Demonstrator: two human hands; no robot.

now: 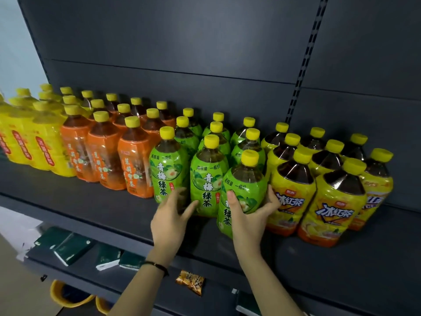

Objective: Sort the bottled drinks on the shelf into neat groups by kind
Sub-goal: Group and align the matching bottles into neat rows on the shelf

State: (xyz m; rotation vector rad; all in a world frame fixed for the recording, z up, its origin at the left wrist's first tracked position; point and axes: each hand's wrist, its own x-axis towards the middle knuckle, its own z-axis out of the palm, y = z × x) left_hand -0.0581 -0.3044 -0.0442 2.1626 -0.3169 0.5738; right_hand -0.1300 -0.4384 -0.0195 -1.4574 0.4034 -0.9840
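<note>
R hand (248,216) clamped round front green bottle (245,185), thumb on label, fingers behind. Bottle stands fwd of its row on shelf (91,201), just beside yellow-label bottles (293,195) at right. L hand (169,215) spread, fingertips against neighbouring green bottles (208,179). Green wrap, yellow cap, brown tea.

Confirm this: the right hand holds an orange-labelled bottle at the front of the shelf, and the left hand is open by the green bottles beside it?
Not quite. The head view shows the right hand holding a green-labelled bottle, not orange, at the front of the shelf; the left hand is open by the green bottles beside it.
</note>
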